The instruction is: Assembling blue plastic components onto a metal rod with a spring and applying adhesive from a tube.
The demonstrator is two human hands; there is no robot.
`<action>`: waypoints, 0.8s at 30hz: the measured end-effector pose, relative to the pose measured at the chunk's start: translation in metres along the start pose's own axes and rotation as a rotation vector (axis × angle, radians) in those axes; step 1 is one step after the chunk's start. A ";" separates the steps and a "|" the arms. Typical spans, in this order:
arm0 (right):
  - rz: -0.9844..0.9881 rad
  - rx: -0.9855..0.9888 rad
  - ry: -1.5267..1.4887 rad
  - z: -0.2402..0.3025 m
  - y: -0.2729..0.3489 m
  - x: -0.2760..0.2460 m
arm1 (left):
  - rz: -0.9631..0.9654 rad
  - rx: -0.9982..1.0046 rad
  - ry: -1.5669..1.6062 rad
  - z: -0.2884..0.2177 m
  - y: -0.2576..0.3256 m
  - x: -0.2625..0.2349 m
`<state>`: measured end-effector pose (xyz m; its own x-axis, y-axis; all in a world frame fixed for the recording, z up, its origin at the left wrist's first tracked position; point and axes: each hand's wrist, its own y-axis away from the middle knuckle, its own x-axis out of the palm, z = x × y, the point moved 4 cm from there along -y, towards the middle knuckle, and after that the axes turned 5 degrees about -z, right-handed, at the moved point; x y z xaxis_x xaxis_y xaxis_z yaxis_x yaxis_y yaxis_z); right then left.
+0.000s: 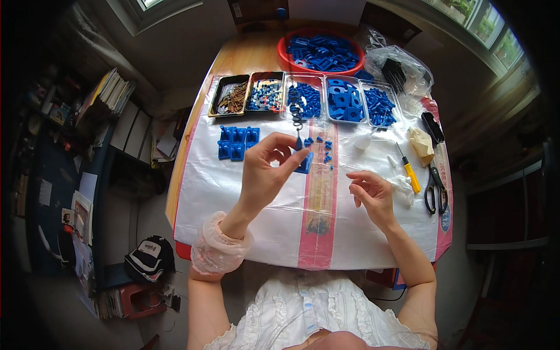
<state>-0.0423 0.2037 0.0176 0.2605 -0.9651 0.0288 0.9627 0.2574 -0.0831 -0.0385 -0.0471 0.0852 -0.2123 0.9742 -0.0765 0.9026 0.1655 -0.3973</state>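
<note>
Counted beyond the raised left hand [267, 169]: five shallow trays [303, 96] in one row, and one red round basin [319, 51] behind them. Just past that hand's wrist side, one cluster of blue blocks [237, 142], about five. Beside the right hand [371, 192]: one yellow-handled screwdriver [409, 171], one pair of scissors [435, 188]. Loose small blue pieces [319, 146] between the hands: several, too small to count exactly.

Scissors [434, 189], yellow screwdriver [410, 173] right of sheet; red basin [283, 51] behind trays; cap [149, 255] on floor.
</note>
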 end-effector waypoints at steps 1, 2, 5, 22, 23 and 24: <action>0.014 0.006 -0.001 0.001 0.000 0.001 | -0.057 -0.009 -0.050 -0.002 -0.005 -0.014; 0.023 0.012 0.003 0.001 0.000 0.001 | -0.110 -0.018 -0.093 -0.001 -0.010 -0.030; 0.050 0.026 0.008 0.001 0.001 0.000 | -0.241 0.031 -0.417 0.007 -0.030 -0.092; 0.185 0.164 0.096 -0.012 0.002 0.010 | -0.284 -0.029 -0.641 0.154 -0.076 -0.210; 0.190 0.174 0.092 -0.013 0.002 0.010 | -0.283 -0.015 -0.646 0.154 -0.076 -0.209; 0.195 0.184 0.087 -0.014 0.002 0.010 | -0.282 -0.001 -0.652 0.155 -0.075 -0.207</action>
<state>-0.0389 0.1939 0.0041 0.4429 -0.8948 -0.0566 0.8940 0.4359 0.1041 -0.1204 -0.2849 -0.0105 -0.6185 0.6042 -0.5025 0.7806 0.3986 -0.4815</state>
